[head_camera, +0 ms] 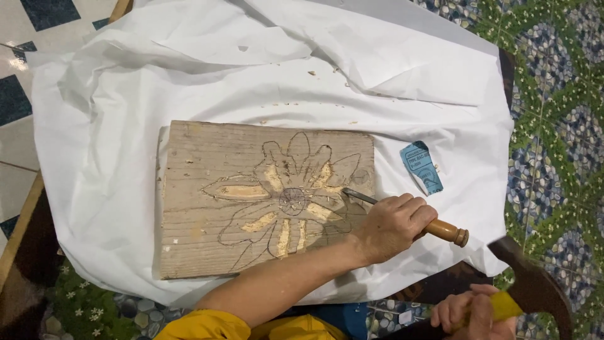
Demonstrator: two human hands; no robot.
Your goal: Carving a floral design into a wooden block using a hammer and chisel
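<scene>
Carving step: chisel set on a right-hand petal.

The board lies flat on a white sheet, with several petals of the flower outline already gouged. The left hand clenches the chisel, tip on the wood. The right hand grasps a blurred mallet near the handle. The next blow likely calls for a steady blade angle.

One small blue paper packet lies on the white cloth that covers the surface, just to the right of the wooden board and apart from its edge. It is a narrow strip, tilted, with dark print on its face. Its upper end looks torn or folded, though the view is too small to be sure.
</scene>
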